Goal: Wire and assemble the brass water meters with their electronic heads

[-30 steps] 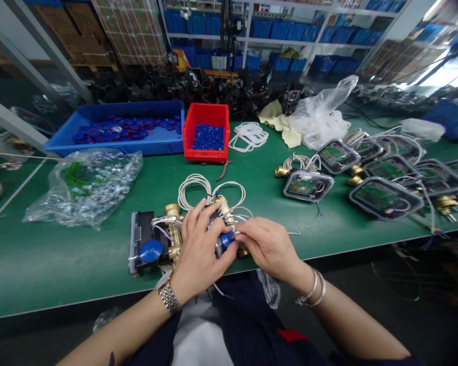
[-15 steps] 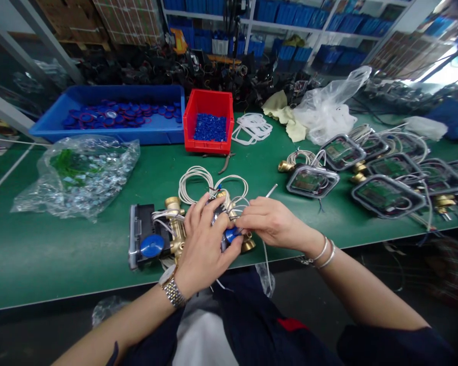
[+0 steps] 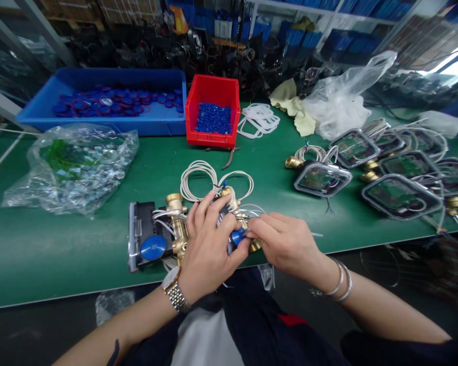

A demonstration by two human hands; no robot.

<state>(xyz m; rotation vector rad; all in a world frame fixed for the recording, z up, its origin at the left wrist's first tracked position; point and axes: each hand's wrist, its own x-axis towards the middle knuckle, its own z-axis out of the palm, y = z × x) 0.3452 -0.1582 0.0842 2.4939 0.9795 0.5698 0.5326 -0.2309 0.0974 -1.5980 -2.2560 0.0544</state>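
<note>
A black-cased unit (image 3: 147, 221) lay at nine o'clock from my left hand (image 3: 209, 241), whose thumb and fingers gripped a blue cap (image 3: 237, 237) at three o'clock; my right hand (image 3: 288, 244), the cap at its nine o'clock, pinched a slender pale rod (image 3: 318, 235).

Head-level view, forward and down

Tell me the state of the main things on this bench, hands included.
Left hand: thumb and fingers around the blue cap
Right hand: pinching a thin pale rod, mostly hidden
Black unit: set down, blue disc facing up
White cable: coiled
Blue tray: open, partly filled with red-edged discs
Red bin: open, holding small blue pieces
Clear bag: lying down, holding small pieces
White frames: loosely piled
Clear-cased units: grouped at right
</note>
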